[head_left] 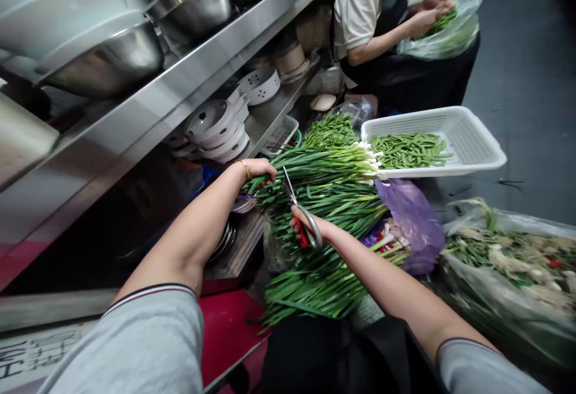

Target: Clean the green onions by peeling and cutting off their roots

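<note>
Long green stalks with white bulb ends lie in layered bundles across the middle. My left hand is closed around the leafy ends at the left of the top bundle. In my right hand is a pair of scissors with red and grey handles; their blades point up and left over the leaves, close to my left hand. A purple bag with more white-ended stalks lies to the right. Below it spreads another green bundle.
A white basket holds green pods. A clear bag of trimmings stands at the right. Steel shelving with bowls and white pans runs along the left. Another person sits behind, hands over a plastic bag.
</note>
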A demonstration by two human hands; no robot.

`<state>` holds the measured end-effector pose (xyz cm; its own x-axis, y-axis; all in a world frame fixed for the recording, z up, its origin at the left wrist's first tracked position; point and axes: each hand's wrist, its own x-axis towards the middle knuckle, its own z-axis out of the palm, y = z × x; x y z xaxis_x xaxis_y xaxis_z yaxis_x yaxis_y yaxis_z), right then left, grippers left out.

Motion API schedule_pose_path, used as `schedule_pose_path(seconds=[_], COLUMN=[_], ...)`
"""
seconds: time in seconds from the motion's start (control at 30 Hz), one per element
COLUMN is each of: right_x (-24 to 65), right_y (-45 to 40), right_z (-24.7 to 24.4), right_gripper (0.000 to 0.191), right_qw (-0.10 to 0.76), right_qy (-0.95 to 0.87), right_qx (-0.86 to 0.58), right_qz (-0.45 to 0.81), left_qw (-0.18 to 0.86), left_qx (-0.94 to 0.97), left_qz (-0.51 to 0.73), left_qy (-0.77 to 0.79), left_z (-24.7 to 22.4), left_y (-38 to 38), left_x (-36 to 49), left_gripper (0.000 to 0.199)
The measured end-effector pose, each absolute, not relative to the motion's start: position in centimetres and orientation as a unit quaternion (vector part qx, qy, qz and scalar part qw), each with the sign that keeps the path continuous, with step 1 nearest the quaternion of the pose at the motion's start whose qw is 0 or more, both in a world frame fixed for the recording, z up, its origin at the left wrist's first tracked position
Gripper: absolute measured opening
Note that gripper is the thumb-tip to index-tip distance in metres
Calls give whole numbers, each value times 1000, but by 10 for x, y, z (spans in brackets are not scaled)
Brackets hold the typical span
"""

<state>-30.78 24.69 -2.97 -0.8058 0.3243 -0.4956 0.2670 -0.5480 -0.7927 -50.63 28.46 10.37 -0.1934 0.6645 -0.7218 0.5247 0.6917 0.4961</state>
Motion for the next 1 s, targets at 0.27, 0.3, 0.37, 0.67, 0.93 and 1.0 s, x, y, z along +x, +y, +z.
schedule_pose_path(seconds=[0.27,0.3,0.37,0.67,0.93,1.0], right_x=[-308,-303,-289,-269,-280,-287], right_y=[281,281,276,264,282,282], right_z=[-23,-26,-34,-34,-15,-14], right_gripper=[34,33,31,15,15,17], right_qw=[57,56,27,-31,-63,-73], right_qy=[-734,-729,-702,-523,-542,-529], right_qx=[-358,-365,-353,-289,-286,-295], right_qz=[574,577,618,802,787,793], left_qw=[551,546,513,129,26,17], left_qx=[376,382,398,559,538,537], left_qz=[74,75,79,-168,-178,-168], left_qy=[741,742,757,802,824,826], left_z=[90,88,84,76,80,77], left_y=[284,285,288,301,290,286], left_x=[-524,-530,-540,-529,-497,-491], left_gripper=[20,19,16,24,41,41])
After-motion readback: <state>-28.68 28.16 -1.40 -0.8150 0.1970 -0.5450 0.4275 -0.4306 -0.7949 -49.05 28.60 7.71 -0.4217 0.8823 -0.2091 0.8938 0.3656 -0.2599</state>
